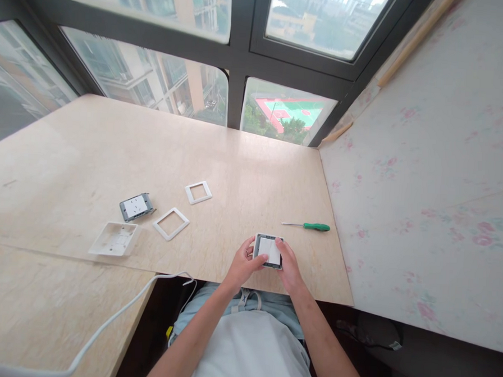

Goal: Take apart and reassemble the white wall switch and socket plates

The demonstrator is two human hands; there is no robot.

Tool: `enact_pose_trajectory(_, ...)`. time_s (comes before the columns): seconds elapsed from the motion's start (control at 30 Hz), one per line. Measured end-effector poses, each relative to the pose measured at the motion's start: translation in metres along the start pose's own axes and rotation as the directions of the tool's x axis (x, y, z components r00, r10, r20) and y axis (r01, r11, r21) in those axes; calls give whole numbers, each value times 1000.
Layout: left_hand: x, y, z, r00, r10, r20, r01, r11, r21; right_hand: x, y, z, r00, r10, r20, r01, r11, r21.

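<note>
A wall switch (269, 247) with a white rocker face and a dark grey frame sits in a white box between my hands, close to the front edge of the stone-look counter. My left hand (247, 261) grips its left side, thumb lying on the white face. On the right side my right hand (289, 261) holds it, with the thumb near the top right corner. The underside is hidden. Right of my hands lies a screwdriver (316, 227) with a green handle, its shaft pointing left.
To the left lie a wall socket (136, 206) with a grey frame, an open white mounting box (114, 239) and two white cover frames (171, 223). A white cable (114, 318) runs along the counter's front left edge. A flowered wall (422, 220) bounds the right; windows stand behind.
</note>
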State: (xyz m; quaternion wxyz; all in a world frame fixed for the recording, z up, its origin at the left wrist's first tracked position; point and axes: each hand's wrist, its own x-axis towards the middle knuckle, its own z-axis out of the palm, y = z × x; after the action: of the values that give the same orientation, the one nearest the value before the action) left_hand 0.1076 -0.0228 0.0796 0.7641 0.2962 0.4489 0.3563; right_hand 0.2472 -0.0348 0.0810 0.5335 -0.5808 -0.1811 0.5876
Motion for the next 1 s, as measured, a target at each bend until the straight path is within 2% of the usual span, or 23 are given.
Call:
enact_pose_trajectory(0.1,7,-1,-2,999,3,-33,-2,1000,24,0,-2,-1,993,18,115,-17,1000,-1)
enact_pose_trajectory(0.23,14,2,-4,998,3,-65,-4,1000,-7,-1,-7,-1,962,-2,271,1,1000,4)
enact_pose_trajectory(0.5,19,-7,-7,998,-17,-55,18,1000,24,3,2,-7,966,12,259,-2,999,-38)
enact_pose_trajectory(0.6,21,-13,-10,995,97,-15,-95,988,123,6,4,-10,978,-8,210,13,1000,-22)
enact_pose_trajectory(0.7,22,-15,-14,970,239,52,-244,936,252,11,2,-13,986,-59,155,63,998,-23)
enact_pose_trajectory(0.8,24,-16,-17,935,344,85,-345,828,442,15,-1,-18,984,-102,146,113,991,-70)
enact_pose_trajectory(0.9,29,-20,-18,906,414,82,-376,704,603,18,-2,-24,981,-122,148,138,985,-104)
enact_pose_trajectory(1.0,34,-27,-17,887,456,79,-387,639,665,19,-2,-29,977,-171,129,190,971,-148)
